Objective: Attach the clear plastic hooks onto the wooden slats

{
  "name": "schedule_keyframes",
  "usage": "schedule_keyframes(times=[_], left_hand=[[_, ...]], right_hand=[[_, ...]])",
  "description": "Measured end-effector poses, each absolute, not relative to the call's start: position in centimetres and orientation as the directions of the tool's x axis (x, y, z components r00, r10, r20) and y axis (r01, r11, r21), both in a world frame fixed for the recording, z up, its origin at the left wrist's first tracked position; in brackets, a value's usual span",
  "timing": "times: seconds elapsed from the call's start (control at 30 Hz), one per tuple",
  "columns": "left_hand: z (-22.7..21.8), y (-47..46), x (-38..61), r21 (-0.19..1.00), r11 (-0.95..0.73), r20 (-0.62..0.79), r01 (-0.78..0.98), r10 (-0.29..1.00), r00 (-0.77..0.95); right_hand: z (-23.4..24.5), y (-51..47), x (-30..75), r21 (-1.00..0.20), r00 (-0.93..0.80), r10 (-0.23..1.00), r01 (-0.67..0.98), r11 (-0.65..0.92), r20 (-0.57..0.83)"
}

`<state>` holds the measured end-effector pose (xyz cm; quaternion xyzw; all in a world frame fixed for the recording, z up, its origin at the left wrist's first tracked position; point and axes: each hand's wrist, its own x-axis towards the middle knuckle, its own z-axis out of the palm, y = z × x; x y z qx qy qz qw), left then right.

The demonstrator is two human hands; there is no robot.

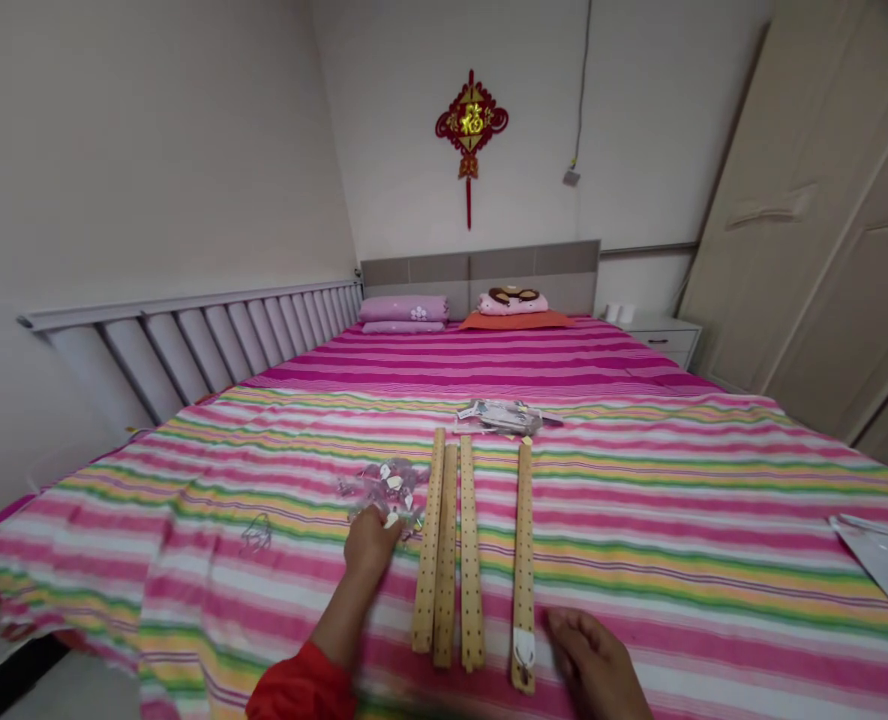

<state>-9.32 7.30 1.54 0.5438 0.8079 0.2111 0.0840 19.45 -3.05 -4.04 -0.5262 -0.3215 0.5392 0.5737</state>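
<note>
My left hand (370, 540) is closed, its fingertips down in a pile of small clear plastic packets (394, 482) with white tags. What those fingers hold, if anything, is hidden. Three long wooden strips (469, 560) with rows of small holes lie side by side, just right of the pile. A separate wooden strip (523, 560) lies farther right, with a white tag (523, 645) and a small dark piece at its near end. Beside that end, not touching it, my right hand (598, 662) is open with loosely bent fingers and nothing visible in it.
Past the strips lies a bigger clear plastic bag (505, 416) with dark contents. A thin clear bag or tangle (256, 534) is at left, a white sheet-like packet (883, 560) at the right edge. Everything rests on a striped bedspread (676, 560). Folded bedding (404, 309) is by the headboard.
</note>
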Motion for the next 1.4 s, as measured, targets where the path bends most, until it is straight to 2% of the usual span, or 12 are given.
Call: schedule_keyframes(times=[0.17, 0.27, 0.43, 0.5, 0.6, 0.7, 0.8, 0.97, 1.07, 1.17, 1.33, 1.4], left_hand=[[2.5, 6.9, -9.1, 0.441, 0.352, 0.065, 0.825, 0.905, -0.421], [3.4, 6.0, -9.5, 0.5, 0.314, 0.12, 0.807, 0.898, -0.423], [5.1, 3.9, -8.5, 0.718, 0.028, 0.246, 0.696, 0.925, -0.291], [5.9, 3.1, -7.2, 0.845, -0.056, 0.168, 0.531, 0.972, -0.165], [7.1, 1.9, -4.7, 0.954, 0.005, -0.023, 0.301, 0.998, 0.057], [8.3, 1.0, -2.2, 0.968, 0.071, -0.126, 0.242, 0.968, 0.217], [8.9, 0.6, -0.2, 0.962, 0.089, -0.173, 0.259, 0.932, 0.319], [9.0, 1.2, 2.2, 0.943, 0.068, -0.196, 0.324, 0.905, 0.379], [8.7, 1.7, 3.4, 0.946, 0.109, -0.225, 0.305, 0.899, 0.376], [8.1, 2.0, 4.3, 0.949, 0.206, -0.282, 0.24, 0.895, 0.347], [6.2, 2.0, 4.8, 0.986, 0.07, -0.122, 0.154, 0.925, 0.36], [5.1, 2.0, 4.9, 0.989, 0.097, -0.126, 0.108, 0.941, 0.314]], right_hand=[[-3.3, -3.2, 20.3, -0.959, 0.189, 0.96, -0.235, -0.159, -0.205], [-2.4, -3.2, 20.5, -0.972, 0.176, 0.972, -0.204, -0.118, -0.155], [-0.2, -2.9, 19.5, -0.996, 0.052, 0.998, -0.086, 0.031, 0.026], [0.9, -2.6, 18.7, -0.991, 0.049, 0.99, -0.007, 0.133, 0.133], [2.6, -2.4, 17.8, -0.938, -0.002, 0.945, 0.116, 0.325, 0.327], [3.9, -2.4, 17.4, -0.88, -0.076, 0.887, 0.114, 0.461, 0.455], [4.3, -2.5, 17.6, -0.862, -0.102, 0.866, 0.096, 0.498, 0.489], [3.3, -2.7, 19.0, -0.906, -0.038, 0.908, 0.066, 0.418, 0.416], [2.6, -2.5, 19.7, -0.97, -0.001, 0.971, -0.056, 0.237, 0.237], [2.1, -2.2, 20.2, -0.971, 0.004, 1.0, -0.237, 0.029, 0.028], [1.5, -1.7, 20.6, -0.913, 0.02, 0.996, -0.402, -0.068, -0.083], [1.2, -1.6, 20.5, -0.876, 0.027, 0.992, -0.474, -0.095, -0.122]])
